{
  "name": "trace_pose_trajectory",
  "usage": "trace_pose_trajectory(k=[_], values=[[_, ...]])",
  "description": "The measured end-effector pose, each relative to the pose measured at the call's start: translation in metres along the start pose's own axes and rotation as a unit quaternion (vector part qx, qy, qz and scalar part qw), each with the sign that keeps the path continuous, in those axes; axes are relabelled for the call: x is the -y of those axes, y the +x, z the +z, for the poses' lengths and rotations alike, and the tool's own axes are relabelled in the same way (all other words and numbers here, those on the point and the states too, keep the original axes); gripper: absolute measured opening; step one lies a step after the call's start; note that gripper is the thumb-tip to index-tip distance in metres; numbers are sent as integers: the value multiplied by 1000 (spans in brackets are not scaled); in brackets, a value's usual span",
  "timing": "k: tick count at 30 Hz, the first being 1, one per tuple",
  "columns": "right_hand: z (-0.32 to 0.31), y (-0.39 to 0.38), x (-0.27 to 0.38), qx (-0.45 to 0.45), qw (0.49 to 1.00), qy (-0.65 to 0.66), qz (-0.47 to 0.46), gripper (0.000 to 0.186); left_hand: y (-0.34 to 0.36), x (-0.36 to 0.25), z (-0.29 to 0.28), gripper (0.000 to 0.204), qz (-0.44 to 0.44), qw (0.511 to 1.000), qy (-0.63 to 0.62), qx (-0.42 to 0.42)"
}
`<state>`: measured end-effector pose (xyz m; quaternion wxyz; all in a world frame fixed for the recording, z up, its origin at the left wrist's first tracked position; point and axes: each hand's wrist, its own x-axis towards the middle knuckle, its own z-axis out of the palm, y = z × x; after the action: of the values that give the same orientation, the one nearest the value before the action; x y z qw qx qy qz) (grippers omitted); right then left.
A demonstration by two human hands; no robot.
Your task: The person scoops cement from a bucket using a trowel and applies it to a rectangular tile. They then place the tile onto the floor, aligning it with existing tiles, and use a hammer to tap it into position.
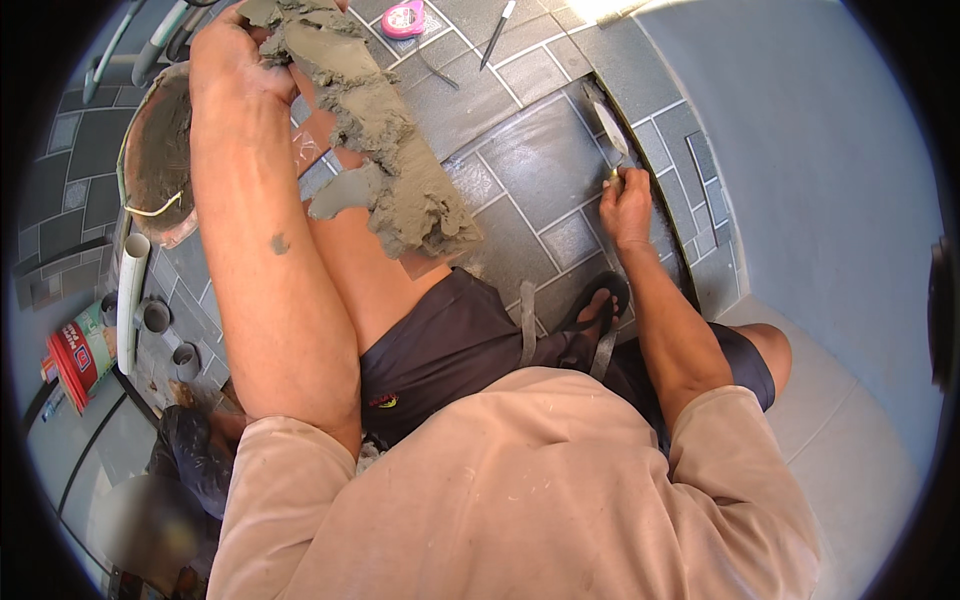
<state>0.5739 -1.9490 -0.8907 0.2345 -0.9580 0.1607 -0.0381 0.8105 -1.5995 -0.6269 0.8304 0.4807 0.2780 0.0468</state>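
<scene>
My left hand (pixel 232 50) is closed on the upper end of a reddish-brown tile (pixel 318 135), held tilted over my left thigh. Thick wet grey mortar (pixel 385 140) lies along the tile in a rough, lumpy band. In my right hand (pixel 628 210) is the handle of a small pointed trowel (pixel 608 125). Its blade points away from me, beside a dark gap (pixel 660 200) along the edge of the tile-patterned floor (pixel 545 170). Some mortar sticks to my left forearm. The fingers of my left hand are partly hidden by mortar and the picture's upper edge.
A mortar-stained basin (pixel 160 150) stands at the left. Near it are a white pipe (pixel 132 300), grey pipe fittings (pixel 155 316) and a red-and-green bucket (pixel 85 350). A pink tape measure (pixel 403 20) and a marker (pixel 497 38) lie ahead. A blue-grey wall (pixel 800 150) rises at right. Another person's dark clothing (pixel 190 455) shows lower left.
</scene>
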Motion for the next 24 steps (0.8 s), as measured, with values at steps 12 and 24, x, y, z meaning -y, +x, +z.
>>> trace_pose_trajectory(k=[12, 24], values=[[-7, 12, 20, 38, 997, -29, 55, 23, 74, -2, -59, 40, -138, 960, -94, 226], [-10, 6, 14, 16, 998, -9, 58, 24, 86, 2, -59, 43, -147, 954, -81, 248]])
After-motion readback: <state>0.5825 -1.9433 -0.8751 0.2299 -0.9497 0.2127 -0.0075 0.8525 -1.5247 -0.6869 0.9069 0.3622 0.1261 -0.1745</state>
